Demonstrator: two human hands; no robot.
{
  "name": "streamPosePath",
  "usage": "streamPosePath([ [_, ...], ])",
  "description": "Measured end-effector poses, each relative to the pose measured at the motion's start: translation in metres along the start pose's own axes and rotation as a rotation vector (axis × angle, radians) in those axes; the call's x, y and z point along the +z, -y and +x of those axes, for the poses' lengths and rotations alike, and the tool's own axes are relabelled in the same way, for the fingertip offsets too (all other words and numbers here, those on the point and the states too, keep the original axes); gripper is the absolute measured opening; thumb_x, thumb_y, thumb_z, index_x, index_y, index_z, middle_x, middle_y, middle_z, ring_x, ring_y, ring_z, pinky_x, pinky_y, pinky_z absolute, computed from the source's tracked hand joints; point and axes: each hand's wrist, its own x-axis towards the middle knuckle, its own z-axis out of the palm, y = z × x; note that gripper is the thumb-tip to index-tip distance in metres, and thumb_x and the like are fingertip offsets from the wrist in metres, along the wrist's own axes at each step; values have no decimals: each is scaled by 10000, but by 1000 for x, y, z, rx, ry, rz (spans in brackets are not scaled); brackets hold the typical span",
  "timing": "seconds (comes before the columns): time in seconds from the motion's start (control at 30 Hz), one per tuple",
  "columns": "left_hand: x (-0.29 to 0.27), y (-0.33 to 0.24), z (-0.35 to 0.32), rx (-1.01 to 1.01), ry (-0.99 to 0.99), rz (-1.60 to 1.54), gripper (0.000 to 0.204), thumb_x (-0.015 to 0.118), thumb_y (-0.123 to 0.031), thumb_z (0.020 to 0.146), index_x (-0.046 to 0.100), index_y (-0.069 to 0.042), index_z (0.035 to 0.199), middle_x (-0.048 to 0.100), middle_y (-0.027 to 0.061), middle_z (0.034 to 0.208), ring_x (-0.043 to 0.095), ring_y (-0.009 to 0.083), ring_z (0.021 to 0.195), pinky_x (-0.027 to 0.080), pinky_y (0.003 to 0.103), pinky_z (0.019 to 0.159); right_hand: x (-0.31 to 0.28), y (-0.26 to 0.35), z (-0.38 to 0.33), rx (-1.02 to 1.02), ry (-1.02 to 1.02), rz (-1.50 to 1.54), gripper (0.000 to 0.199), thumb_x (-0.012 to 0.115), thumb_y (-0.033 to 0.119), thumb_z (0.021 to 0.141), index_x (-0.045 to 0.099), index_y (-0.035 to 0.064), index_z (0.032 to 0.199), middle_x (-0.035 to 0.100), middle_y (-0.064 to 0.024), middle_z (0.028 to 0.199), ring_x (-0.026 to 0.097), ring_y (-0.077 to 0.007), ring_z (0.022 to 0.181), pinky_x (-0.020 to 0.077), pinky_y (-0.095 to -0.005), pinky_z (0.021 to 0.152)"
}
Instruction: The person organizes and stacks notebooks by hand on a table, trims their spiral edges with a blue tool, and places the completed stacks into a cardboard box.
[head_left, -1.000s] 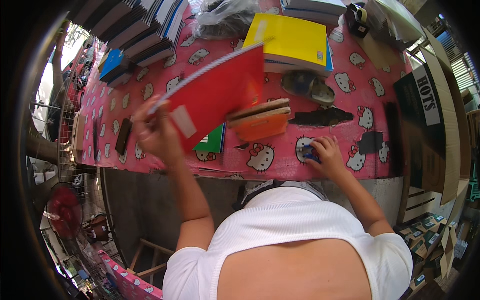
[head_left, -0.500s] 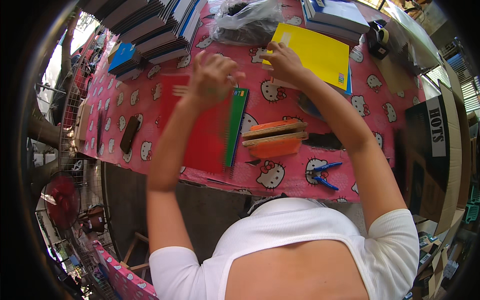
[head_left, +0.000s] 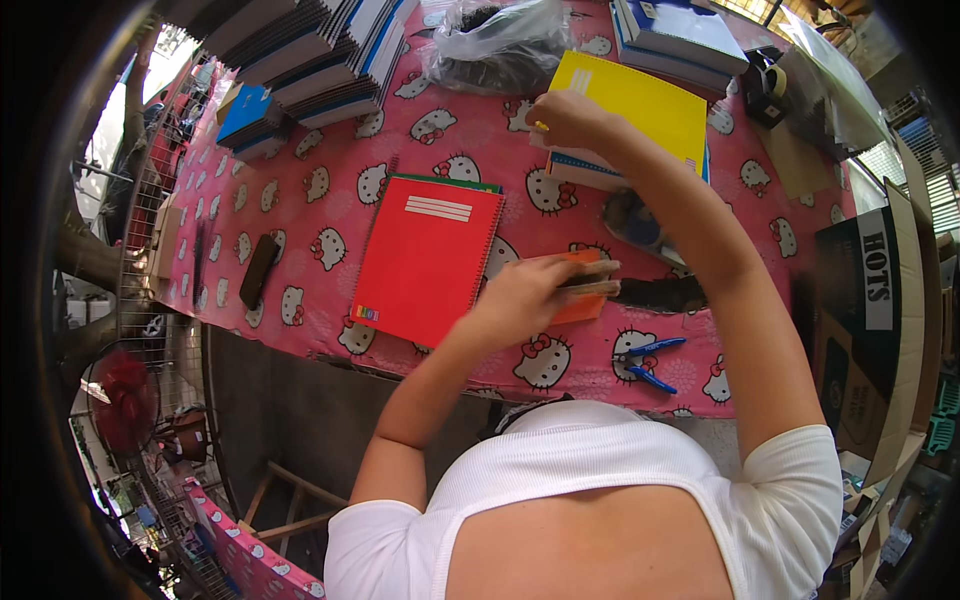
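Fingers wrapped, my left hand grips an orange piece with wooden slabs, which looks like a small block or clamp; its exact kind is unclear. Just left of that hand a red spiral notebook lies flat, with the edge of a green notebook showing beneath it. My right hand is curled closed at the left edge of a yellow notebook, which tops a small stack. A small yellow bit shows at its fingers; what they hold, if anything, I cannot make out.
Tall stacks of spiral notebooks stand at the back left, another stack at the back right. Between them sits a clear plastic bag. Blue-handled pliers lie near the front edge. A cardboard box stands right.
My left hand has moved from above the red notebook, down and right, onto the orange and wooden piece. The red notebook now lies settled on the green one. My right hand has curled closed.
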Motion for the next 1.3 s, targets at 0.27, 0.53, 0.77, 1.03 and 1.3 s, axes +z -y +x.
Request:
streamPosePath([
  [0.27, 22, 5, 15, 378, -32, 53, 375, 615, -9, 782, 582, -94, 1146, 644, 96, 1014, 583, 263, 1017, 342, 420, 973, -12, 8, 2, 14, 21, 38, 283, 660, 110, 702, 669, 100, 984, 670, -146, 912, 637, -336, 870, 494, -425, 766],
  [0.53, 32, -9, 13, 270, -158, -158, 356, 629, -77, 827, 551, -57, 1174, 637, 136, 1036, 582, 266, 1053, 409, 412, 941, -25, -7, -12, 184, -71, 135, 458, 599, 28, 707, 583, 97, 1159, 660, -169, 988, 628, -334, 946, 499, -406, 807],
  [0.77, -28, 22, 34, -195, -413, -1629, 325, 633, -185, 885, 502, 29, 1092, 608, 137, 1041, 619, 242, 965, 531, 360, 800, -43, 144, -136, -305, -222, -11, 408, 612, 113, 742, 500, 75, 1132, 600, -107, 772, 639, -261, 772, 515, -376, 602],
  [1.03, -43, -30, -4, 454, -481, -1087, 301, 657, 8, 824, 554, -13, 1106, 636, 55, 1032, 604, 127, 912, 488, 265, 791, 0, 80, -284, 378, -898, 581, 449, 718, -13, 740, 538, 32, 1149, 604, -70, 1115, 543, -190, 1096, 457, -311, 880],
  [1.3, -72, -36, -38, 516, -541, -488, 353, 662, 19, 801, 539, -4, 1131, 617, 37, 1047, 576, 123, 964, 456, 293, 871, 64, 115, -290, 484, -819, 766, 219, 713, 35, 754, 664, 20, 967, 693, -70, 873, 650, -151, 777, 505, -293, 681],
])
